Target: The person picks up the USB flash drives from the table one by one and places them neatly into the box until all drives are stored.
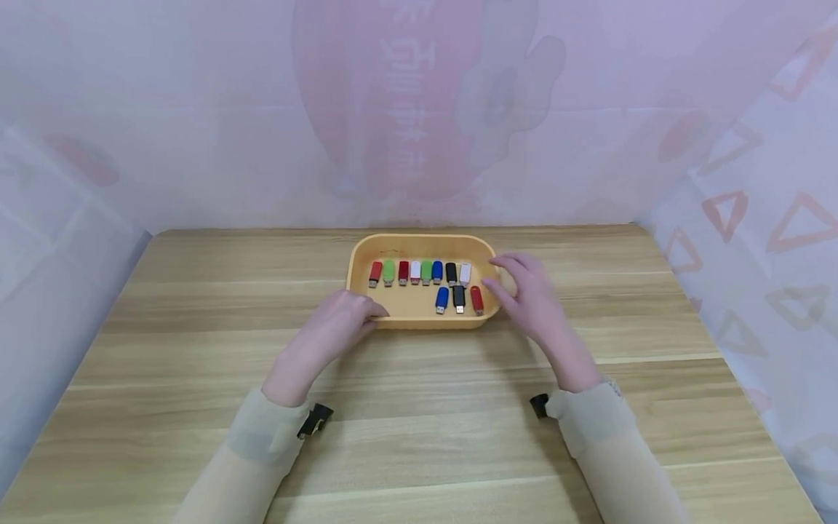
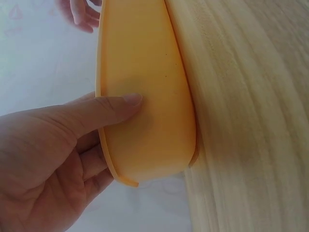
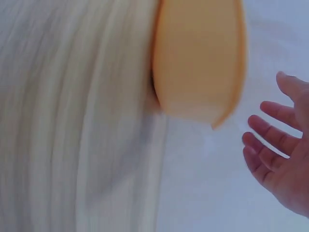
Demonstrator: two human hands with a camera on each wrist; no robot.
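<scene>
Left hand on tray, right hand hovering at its other end.

We see the left hand [image 1: 340, 320] holding the near-left corner of the shallow orange plastic tray [image 1: 364, 251], thumb [image 2: 104, 110] pressed on the outer wall, the other fingers curled under the rim. The right hand [image 1: 530, 291] is spread wide and holds nothing, fingertips just beside the tray's right rim, whether touching we cannot tell. The tray sits on the light wooden table [image 1: 196, 291], long axis running left-right between the two hands. Inside it lie small capped USB sticks: a back row in red, green, white, blue, black, and a blue, black, red trio in front. The red front stick [image 1: 476, 300] lies just left of the right fingertips, long axis pointing away from us; the right hand is nearer. Nothing stands between.
</scene>
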